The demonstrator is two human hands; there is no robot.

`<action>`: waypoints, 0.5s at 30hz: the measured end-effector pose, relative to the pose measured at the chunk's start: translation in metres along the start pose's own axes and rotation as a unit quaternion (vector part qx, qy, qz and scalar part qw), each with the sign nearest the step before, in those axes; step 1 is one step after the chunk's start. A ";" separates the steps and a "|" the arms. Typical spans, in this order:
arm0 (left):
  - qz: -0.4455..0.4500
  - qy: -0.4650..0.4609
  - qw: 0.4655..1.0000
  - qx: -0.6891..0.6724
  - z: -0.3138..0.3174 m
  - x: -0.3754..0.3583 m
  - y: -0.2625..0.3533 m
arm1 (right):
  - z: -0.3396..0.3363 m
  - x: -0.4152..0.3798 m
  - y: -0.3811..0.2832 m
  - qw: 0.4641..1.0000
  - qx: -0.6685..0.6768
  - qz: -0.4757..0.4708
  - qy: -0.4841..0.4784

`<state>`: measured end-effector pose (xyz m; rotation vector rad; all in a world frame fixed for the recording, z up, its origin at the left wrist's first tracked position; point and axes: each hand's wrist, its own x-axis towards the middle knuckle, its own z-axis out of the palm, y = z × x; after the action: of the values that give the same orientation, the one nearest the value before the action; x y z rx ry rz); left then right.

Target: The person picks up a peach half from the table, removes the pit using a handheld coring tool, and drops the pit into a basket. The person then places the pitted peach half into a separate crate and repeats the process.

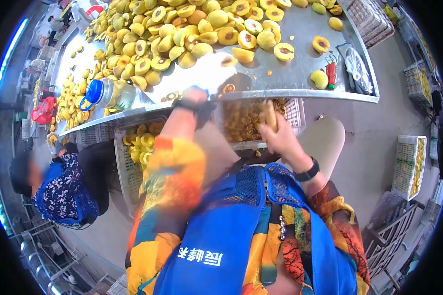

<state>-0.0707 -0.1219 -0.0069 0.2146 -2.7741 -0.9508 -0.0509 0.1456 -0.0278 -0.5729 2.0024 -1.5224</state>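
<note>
My left hand [196, 94] is at the near edge of the metal table [300, 73], smeared by motion and glare, so its fingers do not show clearly. Below that edge, my right hand [280, 137] is wrapped around a tool with a pale, wood-coloured handle [270, 115]; its working end cannot be made out. Behind the tool is a crate [296, 115] of brown pits and scraps. Many halved yellow peaches [162, 44] are heaped on the table, some showing their pits. One peach half [228, 88] lies near the edge, close to my left hand.
A blue-capped bottle [115, 94] lies on the table's left. At its right corner are a red-handled item [331, 73] and a plastic bag [355, 71]. Under the table, a crate [120, 162] holds yellow peach pieces. A co-worker [66, 187] sits at left; more crates [406, 167] stand right.
</note>
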 end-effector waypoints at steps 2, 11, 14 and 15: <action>0.026 0.050 0.998 0.011 -0.006 -0.039 0.048 | -0.001 0.013 -0.037 0.975 0.203 0.095 -0.018; -0.226 0.029 0.780 -0.583 0.002 -0.111 0.092 | 0.007 0.027 -0.050 0.951 0.272 0.075 -0.127; -0.386 -0.058 0.656 -0.647 -0.006 -0.109 0.097 | 0.003 0.024 -0.060 0.985 0.077 0.033 -0.150; -0.409 -0.059 0.676 -0.610 -0.010 -0.108 0.105 | 0.008 0.024 -0.057 0.994 -0.042 -0.031 -0.092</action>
<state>0.0283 -0.0239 0.0504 1.1646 -1.3687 -2.7570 -0.0636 0.1090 0.0210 -0.7884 1.9299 -1.3718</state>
